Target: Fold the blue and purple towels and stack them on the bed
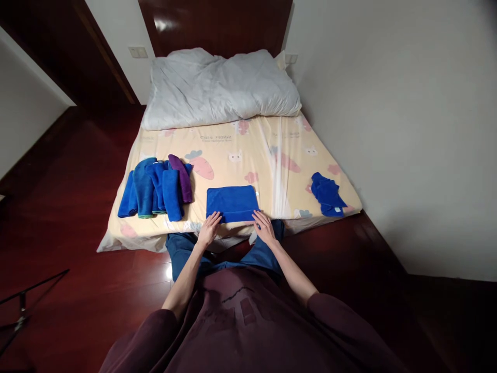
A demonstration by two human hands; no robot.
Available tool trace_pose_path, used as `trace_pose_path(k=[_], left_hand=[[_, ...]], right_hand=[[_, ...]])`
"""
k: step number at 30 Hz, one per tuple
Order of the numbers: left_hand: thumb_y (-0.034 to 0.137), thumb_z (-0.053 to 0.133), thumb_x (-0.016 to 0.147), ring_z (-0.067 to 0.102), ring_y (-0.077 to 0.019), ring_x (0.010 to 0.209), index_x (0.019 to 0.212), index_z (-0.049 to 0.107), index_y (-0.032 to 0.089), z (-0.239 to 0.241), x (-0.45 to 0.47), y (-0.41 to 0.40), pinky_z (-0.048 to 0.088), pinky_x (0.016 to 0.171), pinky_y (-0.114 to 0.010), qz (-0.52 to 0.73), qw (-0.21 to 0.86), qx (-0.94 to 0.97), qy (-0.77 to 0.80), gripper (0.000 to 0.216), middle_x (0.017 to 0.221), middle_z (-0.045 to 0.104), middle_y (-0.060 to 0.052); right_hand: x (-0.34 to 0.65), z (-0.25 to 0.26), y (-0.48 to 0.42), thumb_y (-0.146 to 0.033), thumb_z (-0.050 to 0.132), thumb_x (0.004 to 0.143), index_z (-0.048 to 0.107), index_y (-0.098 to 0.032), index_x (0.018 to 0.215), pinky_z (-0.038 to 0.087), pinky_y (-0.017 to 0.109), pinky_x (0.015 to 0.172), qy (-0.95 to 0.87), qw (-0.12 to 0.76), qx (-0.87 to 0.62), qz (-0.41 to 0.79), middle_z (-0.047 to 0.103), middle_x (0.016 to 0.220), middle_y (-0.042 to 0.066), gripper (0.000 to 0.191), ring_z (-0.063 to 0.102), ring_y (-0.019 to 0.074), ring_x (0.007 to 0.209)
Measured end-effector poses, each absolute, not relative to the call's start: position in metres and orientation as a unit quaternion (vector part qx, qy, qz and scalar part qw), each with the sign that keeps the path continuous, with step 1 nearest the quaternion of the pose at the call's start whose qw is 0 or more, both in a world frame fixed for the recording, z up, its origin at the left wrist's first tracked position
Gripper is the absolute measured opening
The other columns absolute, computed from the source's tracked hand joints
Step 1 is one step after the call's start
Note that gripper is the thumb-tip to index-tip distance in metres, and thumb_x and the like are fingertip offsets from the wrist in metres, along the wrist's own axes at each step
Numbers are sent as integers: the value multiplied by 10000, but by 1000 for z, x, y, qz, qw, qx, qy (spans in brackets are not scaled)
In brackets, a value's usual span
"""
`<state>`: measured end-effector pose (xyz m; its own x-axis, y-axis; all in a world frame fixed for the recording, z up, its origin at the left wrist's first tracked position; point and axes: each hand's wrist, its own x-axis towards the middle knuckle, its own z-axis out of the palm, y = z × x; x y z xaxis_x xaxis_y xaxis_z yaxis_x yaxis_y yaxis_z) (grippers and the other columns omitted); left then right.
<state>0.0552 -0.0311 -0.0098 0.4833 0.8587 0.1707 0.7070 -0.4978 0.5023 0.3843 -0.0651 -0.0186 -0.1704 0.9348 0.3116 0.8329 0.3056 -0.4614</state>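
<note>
A folded blue towel (232, 202) lies flat at the near edge of the mattress (272, 150), right in front of me. My left hand (208, 229) rests at its near left corner with fingers stretched out flat. Over by the near right corner, my right hand (264, 227) lies the same way, fingers extended on the towel's edge. Neither hand grips anything.
A row of rolled blue towels and one purple towel (180, 176) lies at the left (155, 189). A crumpled blue towel (326, 194) sits at the right edge. A white duvet (221, 88) is bunched at the head. A wall runs along the right; dark wooden floor surrounds the bed.
</note>
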Motion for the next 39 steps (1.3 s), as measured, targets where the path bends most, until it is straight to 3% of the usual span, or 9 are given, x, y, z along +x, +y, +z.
trace_pose_path(k=[7, 12, 17, 21, 25, 39], left_hand=[[111, 467, 899, 258, -289, 1576, 1561, 439, 118, -23, 57, -19, 268, 1286, -502, 145, 171, 826, 518, 662, 1663, 355, -144], [84, 476, 864, 312, -274, 1558, 1551, 463, 164, -21, 55, -9, 285, 1279, -473, 130, 167, 825, 524, 691, 1644, 400, -116], [48, 380, 905, 331, -274, 1549, 1541, 467, 128, -22, 53, -1, 226, 1290, -488, 112, 159, 822, 536, 647, 1626, 425, -140], [57, 302, 955, 350, -284, 1537, 1542, 452, 99, -31, 49, 3, 233, 1273, -505, 102, 148, 822, 540, 608, 1617, 430, -172], [67, 300, 960, 392, -282, 1509, 1535, 466, 148, -40, 46, 3, 264, 1249, -513, 121, 132, 826, 534, 604, 1592, 475, -156], [18, 342, 908, 424, -272, 1498, 1543, 501, 174, -43, 40, -45, 326, 1229, -472, 75, 108, 824, 551, 673, 1607, 453, -119]], right_hand=[[382, -25, -52, -163, 413, 995, 506, -173, 1540, 337, 462, 1249, -752, 185, -624, 110, 432, 1631, 82, 553, 379, 221, 1532], [385, -25, -46, -171, 453, 985, 546, -173, 1508, 355, 429, 1237, -751, 181, -624, 113, 475, 1605, 75, 531, 414, 218, 1510], [384, -21, -39, -141, 477, 969, 563, -193, 1495, 410, 429, 1181, -745, 171, -636, 106, 523, 1569, 71, 536, 464, 224, 1468], [377, -17, -27, -78, 488, 934, 586, -175, 1473, 434, 441, 1114, -731, 136, -661, 101, 568, 1527, 83, 556, 513, 253, 1404], [373, -14, -17, -47, 461, 934, 648, -159, 1408, 427, 446, 1050, -729, 113, -669, 95, 609, 1483, 97, 521, 550, 286, 1324], [387, -21, -60, -48, 510, 909, 681, -199, 1365, 423, 443, 1041, -746, 165, -634, 118, 677, 1403, 71, 510, 562, 278, 1257]])
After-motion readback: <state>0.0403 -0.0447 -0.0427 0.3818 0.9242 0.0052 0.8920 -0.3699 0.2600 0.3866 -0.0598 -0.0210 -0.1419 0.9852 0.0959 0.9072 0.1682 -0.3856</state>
